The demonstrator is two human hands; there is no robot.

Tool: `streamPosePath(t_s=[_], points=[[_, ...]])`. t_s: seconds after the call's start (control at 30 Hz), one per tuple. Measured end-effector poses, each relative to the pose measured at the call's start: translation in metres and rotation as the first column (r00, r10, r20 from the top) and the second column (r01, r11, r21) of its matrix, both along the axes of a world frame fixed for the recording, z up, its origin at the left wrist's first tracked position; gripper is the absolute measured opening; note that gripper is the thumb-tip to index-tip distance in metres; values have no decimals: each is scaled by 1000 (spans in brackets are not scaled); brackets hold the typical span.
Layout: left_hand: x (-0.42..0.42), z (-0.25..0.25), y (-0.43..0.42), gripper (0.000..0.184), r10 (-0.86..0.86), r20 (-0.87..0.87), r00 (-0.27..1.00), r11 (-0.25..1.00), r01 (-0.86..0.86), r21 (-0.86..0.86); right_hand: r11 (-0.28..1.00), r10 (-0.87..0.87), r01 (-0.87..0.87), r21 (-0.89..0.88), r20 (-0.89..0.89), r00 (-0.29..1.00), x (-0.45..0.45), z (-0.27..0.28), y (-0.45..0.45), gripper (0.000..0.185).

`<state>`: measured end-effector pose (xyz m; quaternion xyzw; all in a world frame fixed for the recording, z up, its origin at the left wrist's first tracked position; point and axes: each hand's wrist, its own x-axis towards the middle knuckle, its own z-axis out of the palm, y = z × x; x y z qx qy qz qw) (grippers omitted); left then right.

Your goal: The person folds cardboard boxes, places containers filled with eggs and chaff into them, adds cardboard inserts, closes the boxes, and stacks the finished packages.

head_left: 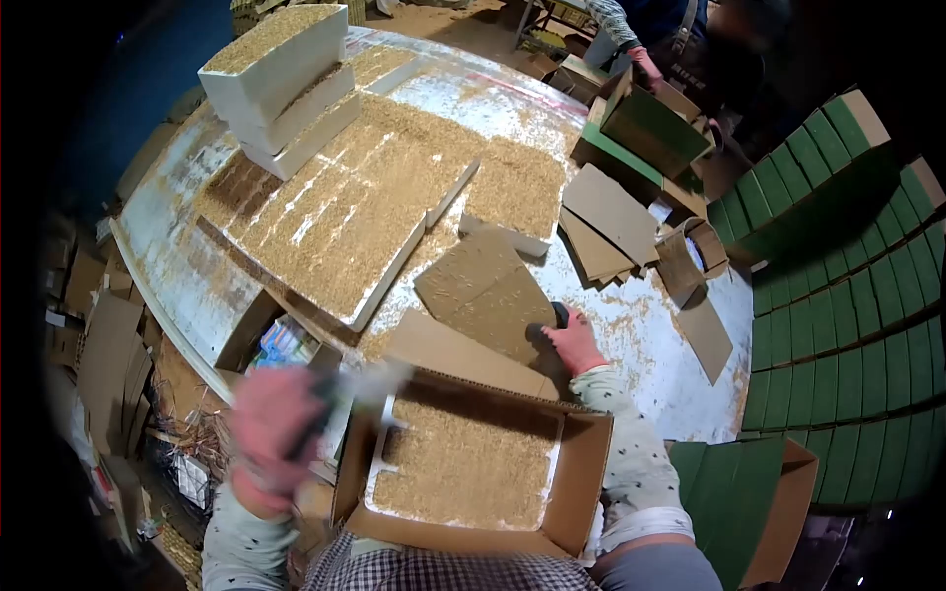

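An open cardboard box [581,473] sits right in front of me. Inside it lies a white foam tray [370,492] filled with sawdust-like material [468,463]. My right hand [574,345], in a pink glove with dark fingertips, is closed on the near right edge of a brown cardboard sheet [488,286] beyond the box. My left hand [281,424], also gloved, is raised left of the box and smeared by motion. A pale blurred thing [379,384] extends from it toward the box's left corner; its kind cannot be made out.
Sawdust-filled foam trays [271,94] are stacked at the back left of the white table [168,266]. A small box of colourful packets [286,340] stands left. Green boxes [847,295] are piled at right. Across the table, another person's gloved hand [645,67] is at a box.
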<state>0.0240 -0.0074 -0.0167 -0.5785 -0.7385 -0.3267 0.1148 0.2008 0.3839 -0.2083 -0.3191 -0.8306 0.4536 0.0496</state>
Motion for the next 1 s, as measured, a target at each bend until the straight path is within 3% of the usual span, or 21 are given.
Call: streamPosePath(t_s=[0.07,0.1,0.13,0.2,0.27,0.3,0.37,0.43,0.53,0.57,0.6,0.63,0.67,0.7,0.77,0.8,0.87,0.9,0.93,0.97,1.0], points=[[33,13,29,47,-356,117,927,880,374,-291,856,16,-21,517,15,1000,12,46,-24,29],[45,13,37,51,-420,204,884,764,466,-446,882,-12,66,466,-118,993,17,86,-39,27],[46,19,35,54,-375,107,921,822,384,-421,791,32,98,604,-200,979,29,118,-38,25],[48,38,24,57,-198,19,980,950,197,-244,662,45,268,700,-394,918,55,199,-70,25],[59,48,11,46,-107,-34,994,985,110,133,595,324,-103,797,-120,939,78,249,-117,25],[66,50,11,42,-99,-75,992,959,116,260,598,571,-342,725,-85,817,87,238,-139,24],[77,66,19,35,-366,-169,915,927,343,-151,360,694,-729,582,356,626,102,218,-201,19],[96,36,32,45,-450,-32,892,691,325,-646,355,685,-854,379,516,514,120,174,-235,19],[95,-13,30,52,-367,158,917,432,318,-844,475,559,-698,536,430,709,117,186,-235,25],[80,-15,14,58,-441,120,890,590,387,-709,486,538,-576,657,295,790,115,203,-225,27],[66,21,2,62,-358,451,818,648,565,-511,502,522,-442,744,147,840,116,218,-218,29],[58,57,-10,62,-298,565,770,767,545,-339,699,413,-268,663,-68,908,131,231,-205,23],[37,50,-35,60,-235,419,877,882,374,-288,696,129,-246,675,219,967,145,253,-203,26],[22,49,-46,80,-128,-66,990,897,87,-434,551,-78,-261,793,360,930,159,246,-198,26],[15,-9,-55,106,105,250,963,867,34,-497,652,192,-469,595,469,862,159,181,-185,23],[18,-39,-40,122,63,557,828,887,210,-412,641,261,-489,591,432,864,143,148,-195,23],[44,-115,-19,124,251,404,880,864,-16,-502,754,306,-440,488,332,892,119,121,-208,24],[66,-148,-12,121,184,485,855,952,-33,-304,861,264,-353,366,270,926,114,120,-207,25],[73,-131,-14,112,128,767,629,973,69,-219,941,203,-251,229,214,956,112,124,-206,27],[79,-115,-15,104,85,943,321,989,92,-120,972,-111,103,-210,-23,994,121,134,-202,41],[69,-146,-21,98,44,915,401,995,63,-75,912,-369,316,-263,-186,910,132,101,-197,47]])
